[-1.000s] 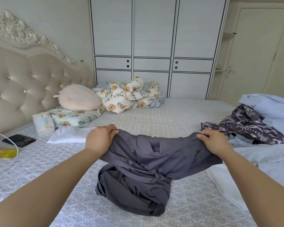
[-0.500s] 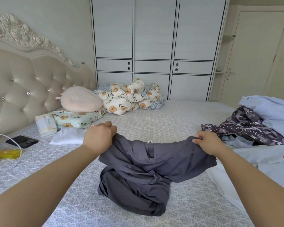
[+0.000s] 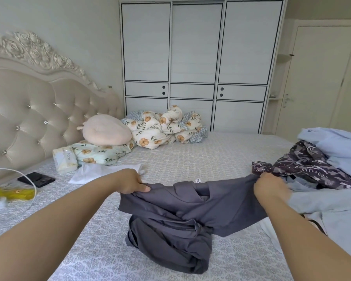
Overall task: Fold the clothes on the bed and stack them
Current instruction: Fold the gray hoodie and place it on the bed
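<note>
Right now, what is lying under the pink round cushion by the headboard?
The pink round cushion rests on a floral pillow, whose front edge shows below it. The pillow's middle and whatever lies behind the cushion are covered from view.

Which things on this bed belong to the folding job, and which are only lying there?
For the job:
grey garment, gripped by left hand and right hand
purple patterned garment
light blue garment

Only lying there:
black phone
tissue pack
pink cushion
floral quilt
</note>
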